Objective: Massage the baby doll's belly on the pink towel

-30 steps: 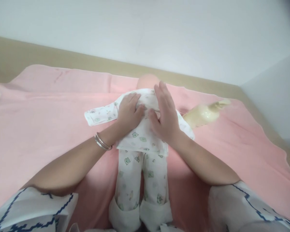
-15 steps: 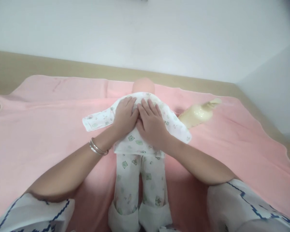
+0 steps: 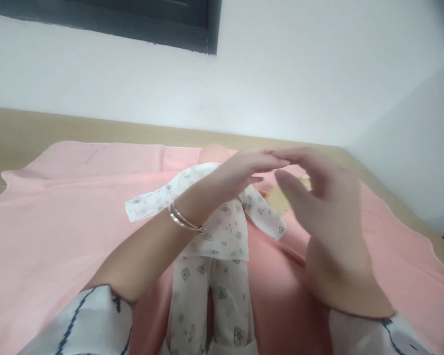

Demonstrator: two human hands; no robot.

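A doll in a white patterned shirt (image 3: 227, 229) and matching trousers (image 3: 192, 296) lies stretched out, its sleeves spread to both sides. Its round head (image 3: 211, 154) shows beyond the collar. My left hand (image 3: 244, 167), with silver bangles (image 3: 181, 217) at the wrist, is raised over the doll's upper body, fingers stretched to the right. My right hand (image 3: 325, 207) is lifted to the right of the doll, blurred, thumb apart and fingers curving left. The fingertips of both hands meet or overlap; nothing shows in either. A pale yellow bottle (image 3: 277, 199) is mostly hidden behind my right hand.
A pink blanket (image 3: 77, 222) lies under the doll, spread over a light wooden surface (image 3: 22, 125). White walls (image 3: 281, 74) rise behind and to the right. A dark frame (image 3: 133, 29) is set in the back wall at upper left.
Both hands have lifted off the doll's shirt and moved right, the right hand farther, now in front of the bottle. The view has tilted up, bringing the dark frame into sight.
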